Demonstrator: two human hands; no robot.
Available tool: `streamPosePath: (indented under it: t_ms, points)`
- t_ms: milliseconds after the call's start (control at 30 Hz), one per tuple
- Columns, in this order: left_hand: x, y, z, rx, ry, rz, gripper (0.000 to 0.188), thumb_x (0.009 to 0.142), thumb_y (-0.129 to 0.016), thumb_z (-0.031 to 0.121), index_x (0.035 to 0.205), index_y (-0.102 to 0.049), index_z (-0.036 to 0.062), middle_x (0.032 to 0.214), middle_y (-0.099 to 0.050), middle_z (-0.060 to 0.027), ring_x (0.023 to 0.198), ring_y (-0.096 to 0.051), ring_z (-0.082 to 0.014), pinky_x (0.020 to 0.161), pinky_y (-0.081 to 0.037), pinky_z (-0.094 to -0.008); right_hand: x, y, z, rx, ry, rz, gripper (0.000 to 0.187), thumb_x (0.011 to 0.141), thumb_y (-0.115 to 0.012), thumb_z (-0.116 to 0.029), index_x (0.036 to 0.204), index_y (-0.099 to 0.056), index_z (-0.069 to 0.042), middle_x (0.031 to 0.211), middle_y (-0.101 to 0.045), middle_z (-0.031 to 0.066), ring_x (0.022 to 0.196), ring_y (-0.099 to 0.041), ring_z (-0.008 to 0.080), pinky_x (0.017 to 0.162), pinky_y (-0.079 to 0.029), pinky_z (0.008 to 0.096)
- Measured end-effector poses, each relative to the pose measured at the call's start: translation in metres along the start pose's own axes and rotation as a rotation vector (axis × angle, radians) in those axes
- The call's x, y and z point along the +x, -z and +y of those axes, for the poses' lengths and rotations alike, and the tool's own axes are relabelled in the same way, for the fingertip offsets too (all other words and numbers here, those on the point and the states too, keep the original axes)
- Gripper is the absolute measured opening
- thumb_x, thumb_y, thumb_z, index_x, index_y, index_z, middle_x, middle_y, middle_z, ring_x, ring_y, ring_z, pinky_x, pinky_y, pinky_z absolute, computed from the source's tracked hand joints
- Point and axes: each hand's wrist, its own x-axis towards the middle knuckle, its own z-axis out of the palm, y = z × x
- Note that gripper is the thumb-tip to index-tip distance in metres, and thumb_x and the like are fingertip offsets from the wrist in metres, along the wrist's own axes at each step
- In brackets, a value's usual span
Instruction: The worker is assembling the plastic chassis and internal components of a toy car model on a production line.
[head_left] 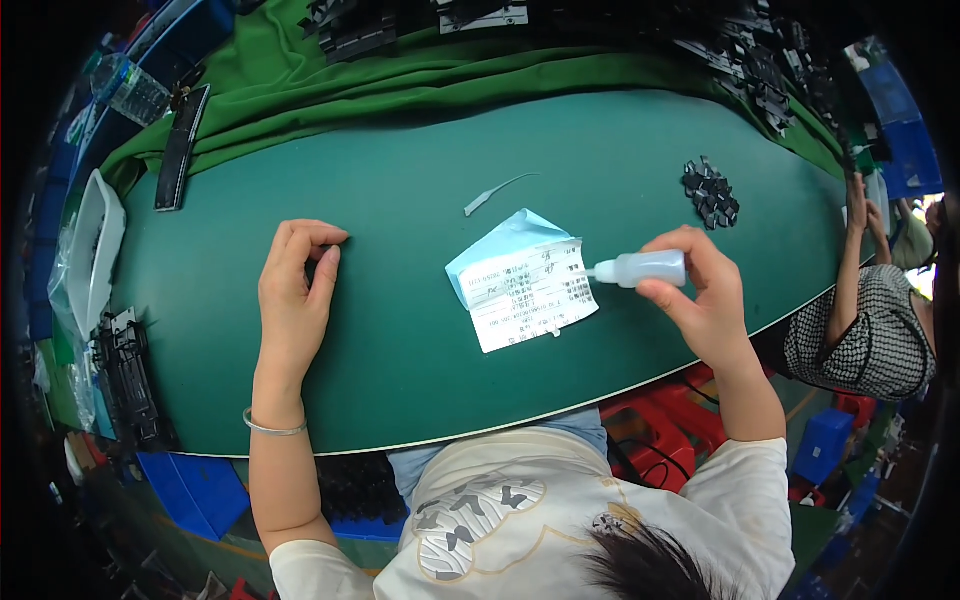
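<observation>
My right hand [706, 291] grips a small translucent white squeeze bottle [650, 268] between thumb and fingers. The bottle lies sideways, its thin nozzle pointing left at the right edge of a printed white paper slip [530, 300]. Under the slip is a folded light-blue sheet [520, 233]. Away to the left, my left hand [300, 275] is held over the table with curled fingers, thumb close to the index fingertip. A tiny dark spot shows at that fingertip; I cannot make out what it is. Beyond the papers lies a thin, curved-tip plastic dropper piece [490, 197].
Small black parts [711, 193] are heaped on the green table [400, 180] at right. A black bar [183, 150], a white tray [100, 250] and a black assembly [130, 370] line the left side. Green cloth [380, 85] borders the back. Another person [860, 320] sits at right.
</observation>
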Motion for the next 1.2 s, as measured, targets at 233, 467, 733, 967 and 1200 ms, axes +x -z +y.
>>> streamPosePath:
  t_ms: [233, 467, 733, 967, 1200]
  points:
    - [0.0, -0.004, -0.005, 0.008, -0.001, -0.005, 0.007, 0.074, -0.05, -0.004, 0.081, -0.051, -0.0003, 0.081, -0.05, -0.006, 0.063, -0.047, -0.0135, 0.057, -0.04, -0.0222, -0.006, -0.003, 0.006, 0.115, -0.01, 0.022, 0.024, 0.065, -0.064, -0.006, 0.086, -0.052, -0.002, 0.077, -0.053, 0.0077, 0.068, -0.052, 0.0191, 0.059, -0.04, 0.0251]
    - [0.0, -0.004, -0.006, 0.0, -0.012, 0.024, 0.008, 0.074, -0.05, -0.003, 0.081, -0.052, 0.0001, 0.08, -0.049, -0.0052, 0.064, -0.047, -0.0128, 0.057, -0.039, -0.0214, -0.005, 0.0, 0.002, 0.01, 0.099, 0.018, 0.024, 0.065, -0.065, -0.005, 0.085, -0.052, -0.003, 0.077, -0.052, 0.0079, 0.068, -0.051, 0.0198, 0.058, -0.04, 0.0259]
    - [0.045, 0.012, -0.004, -0.109, 0.268, -0.259, 0.013, 0.074, -0.051, 0.001, 0.087, -0.052, 0.0, 0.083, -0.054, -0.0083, 0.071, -0.053, -0.0141, 0.064, -0.043, -0.0243, -0.011, 0.031, 0.036, 1.051, -0.263, 0.207, 0.025, 0.076, -0.055, -0.011, 0.094, -0.04, -0.003, 0.089, -0.052, 0.0107, 0.075, -0.057, 0.0207, 0.067, -0.047, 0.0286]
    - [0.209, 0.013, -0.039, 0.132, -0.029, 0.458, 0.027, 0.072, -0.056, 0.013, 0.094, -0.048, -0.0002, 0.087, -0.055, -0.0142, 0.08, -0.054, -0.0251, 0.072, -0.042, -0.0315, -0.021, 0.108, 0.106, 0.386, -0.125, 0.719, 0.035, 0.078, -0.051, -0.007, 0.111, -0.041, -0.001, 0.1, -0.05, 0.0057, 0.093, -0.047, 0.0129, 0.081, -0.036, 0.0243]
    - [0.309, -0.008, -0.052, 0.262, 0.047, 0.373, 0.043, 0.069, -0.057, 0.024, 0.103, -0.045, 0.0004, 0.1, -0.051, -0.023, 0.093, -0.049, -0.037, 0.08, -0.039, -0.0411, -0.024, 0.11, 0.176, 0.239, -0.1, 0.887, 0.044, 0.069, -0.047, 0.009, 0.109, -0.041, -0.008, 0.094, -0.046, 0.0059, 0.091, -0.048, 0.0173, 0.078, -0.04, 0.027]
